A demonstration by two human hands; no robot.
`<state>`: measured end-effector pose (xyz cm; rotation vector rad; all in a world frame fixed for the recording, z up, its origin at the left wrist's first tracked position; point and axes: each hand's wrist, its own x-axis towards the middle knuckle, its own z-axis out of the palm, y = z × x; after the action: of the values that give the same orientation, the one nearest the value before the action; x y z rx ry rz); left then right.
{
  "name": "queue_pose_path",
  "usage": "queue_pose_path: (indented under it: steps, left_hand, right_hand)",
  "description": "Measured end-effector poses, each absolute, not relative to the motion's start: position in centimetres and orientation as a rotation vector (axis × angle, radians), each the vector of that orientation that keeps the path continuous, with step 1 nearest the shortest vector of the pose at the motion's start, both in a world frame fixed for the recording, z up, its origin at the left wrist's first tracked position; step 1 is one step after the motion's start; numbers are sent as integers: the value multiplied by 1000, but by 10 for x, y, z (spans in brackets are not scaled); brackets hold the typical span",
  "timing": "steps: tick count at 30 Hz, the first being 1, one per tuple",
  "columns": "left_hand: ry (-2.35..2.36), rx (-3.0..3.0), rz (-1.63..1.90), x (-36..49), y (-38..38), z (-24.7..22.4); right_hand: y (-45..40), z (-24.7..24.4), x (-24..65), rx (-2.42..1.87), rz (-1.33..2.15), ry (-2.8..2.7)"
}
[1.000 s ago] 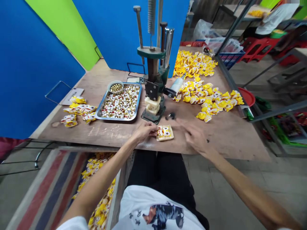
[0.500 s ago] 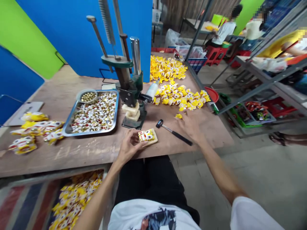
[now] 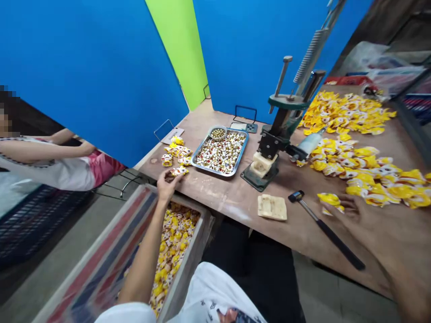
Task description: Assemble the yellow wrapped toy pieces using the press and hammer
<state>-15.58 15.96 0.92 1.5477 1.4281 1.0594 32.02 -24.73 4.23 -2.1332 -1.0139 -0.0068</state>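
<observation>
At the table's left front edge, my left hand has its fingers closed on a small yellow-and-white cartoon-face piece. Beside it lie several similar pieces. My right hand, slightly blurred, pinches another yellow-and-white piece just right of a hammer with a black handle. A cream-coloured mould block lies bare near the front edge. Behind the block stands a green hand press with a second cream block under its ram.
A metal tray of small white-and-gold parts holds a bowl of gold beads. Yellow pieces are heaped at right, near a bottle. Below the table, a bin holds more pieces. Another person sits at left.
The view has swung left. My left hand has carried a piece from the mould block to the group at left, leaving the block bare. My right hand now grips a yellow piece.
</observation>
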Motion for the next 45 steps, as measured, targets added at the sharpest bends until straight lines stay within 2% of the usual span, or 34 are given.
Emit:
queue_pose_path:
  steps: [3,6,8,10,13,16,19,24,32,39,45]
  left_hand:
    - [1443,1590,1056,-141,194,14]
    - [1547,1671,1140,-122,195,26]
    - [1595,1739,1286,-101,168,30]
    - [1412,1769,1340,-71,117,32]
    - [782,1770,1044,-21,22,36]
    - [441,1806,940,19,-45,39]
    - [404,1804,999,44,-60,34]
    - [614,1692,1106,63,-30,21]
    - [828,1818,1189,78,-18,11]
    - [951,1871,1043,86,-7,27]
    - [926,2157,815,110,8,48]
  right_hand:
    - [-274,52,321,-2057,260,-757]
    - [-266,63,309,-1902,516,-533]
    - [-251,73,288,-1771,625,-403]
    - [-234,82,261,-1612,736,-323]
    - [-204,89,226,-1411,903,-281]
    - [-175,86,204,-1325,983,-237]
    - [-155,77,196,-1315,991,-267]
    - [-136,64,213,-1283,1115,-375]
    - [-144,62,285,-1385,825,-274]
    - [-156,65,307,-1470,778,-291]
    - [-147,91,325,-1417,670,-335]
